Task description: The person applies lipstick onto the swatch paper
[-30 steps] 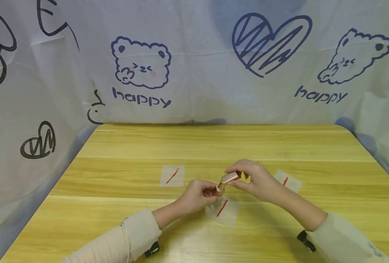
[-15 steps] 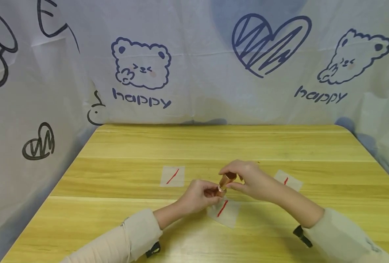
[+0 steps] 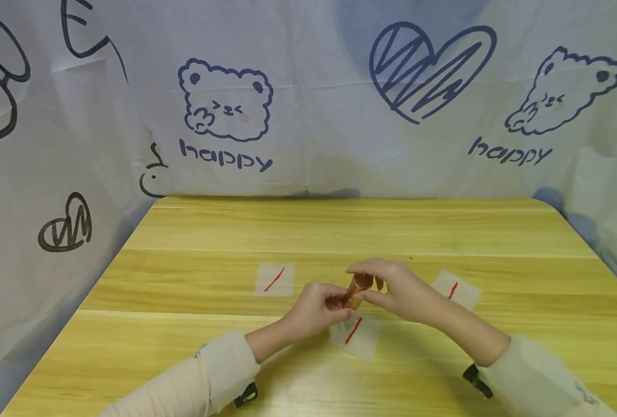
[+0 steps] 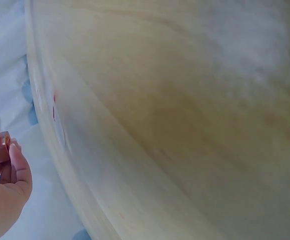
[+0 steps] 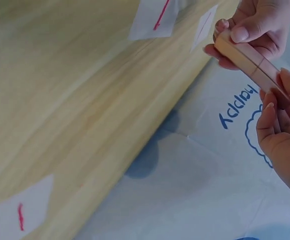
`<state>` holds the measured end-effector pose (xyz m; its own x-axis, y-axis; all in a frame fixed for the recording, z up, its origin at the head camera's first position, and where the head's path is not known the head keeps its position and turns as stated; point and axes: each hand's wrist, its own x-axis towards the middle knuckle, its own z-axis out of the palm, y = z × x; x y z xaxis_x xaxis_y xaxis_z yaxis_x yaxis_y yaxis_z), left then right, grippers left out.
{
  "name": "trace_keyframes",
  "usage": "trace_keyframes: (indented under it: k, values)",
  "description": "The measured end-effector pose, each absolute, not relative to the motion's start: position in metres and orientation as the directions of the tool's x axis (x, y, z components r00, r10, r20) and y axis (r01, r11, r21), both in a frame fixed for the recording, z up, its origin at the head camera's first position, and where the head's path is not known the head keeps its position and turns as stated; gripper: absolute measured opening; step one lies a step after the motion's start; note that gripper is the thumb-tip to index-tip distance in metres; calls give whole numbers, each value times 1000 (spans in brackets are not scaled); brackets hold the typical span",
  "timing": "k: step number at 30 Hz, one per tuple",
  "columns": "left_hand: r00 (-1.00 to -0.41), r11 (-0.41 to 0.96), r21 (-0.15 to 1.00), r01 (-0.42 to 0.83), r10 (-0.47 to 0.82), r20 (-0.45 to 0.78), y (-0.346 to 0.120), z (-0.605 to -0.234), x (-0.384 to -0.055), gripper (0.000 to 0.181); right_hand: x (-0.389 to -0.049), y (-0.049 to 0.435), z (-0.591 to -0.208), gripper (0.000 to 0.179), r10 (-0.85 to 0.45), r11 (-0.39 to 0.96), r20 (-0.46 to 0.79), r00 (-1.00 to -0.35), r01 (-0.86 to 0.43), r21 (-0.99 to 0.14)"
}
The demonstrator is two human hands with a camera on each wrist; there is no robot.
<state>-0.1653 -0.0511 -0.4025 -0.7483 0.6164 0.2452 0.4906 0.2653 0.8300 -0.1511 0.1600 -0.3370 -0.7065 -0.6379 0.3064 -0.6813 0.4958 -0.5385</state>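
A slim, square-sided lipstick tube (image 5: 252, 65) in shiny rose gold is held between both hands. My left hand (image 3: 313, 310) pinches its lower end between thumb and fingers. The upper end is in the thumb and fingers of my right hand (image 3: 404, 292). In the right wrist view the two parts meet at a thin seam line, in one straight piece. Just below the hands in the head view lies a whitish paper square (image 3: 357, 340) with a red stroke. Only a sliver of the tube shows between the fingers in the left wrist view.
Two more paper squares with red strokes lie on the wooden table (image 3: 183, 347), one paper square (image 3: 274, 280) to the left and another (image 3: 456, 286) partly behind my right forearm. A pale cloth (image 3: 308, 133) with drawings hangs behind the table.
The gold inner part that showed between the two tube parts has gone in, and the parts now meet. My right hand has moved slightly left and down; the left has stayed nearly still.
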Motion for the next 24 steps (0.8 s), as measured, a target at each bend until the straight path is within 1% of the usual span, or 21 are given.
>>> trace_keyframes:
  k: [4,8,15,24]
  values:
    - [-766,252,852,459,597,236,-51,-403,-165,17,-150,159,-341,31,-564,479,308,-766,-608,-633]
    - [-777,243,866,437,586,228,-50,-403,-165,19,-149,159,-345,26,-508,484,299,-808,-555,-676]
    - [-795,232,880,415,563,226,-45,-404,-170,22,-154,159,-350,22,-473,459,360,-805,-573,-679]
    - [-837,286,872,397,502,216,-38,-405,-181,20,-168,157,-353,22,-429,486,371,-823,-557,-673]
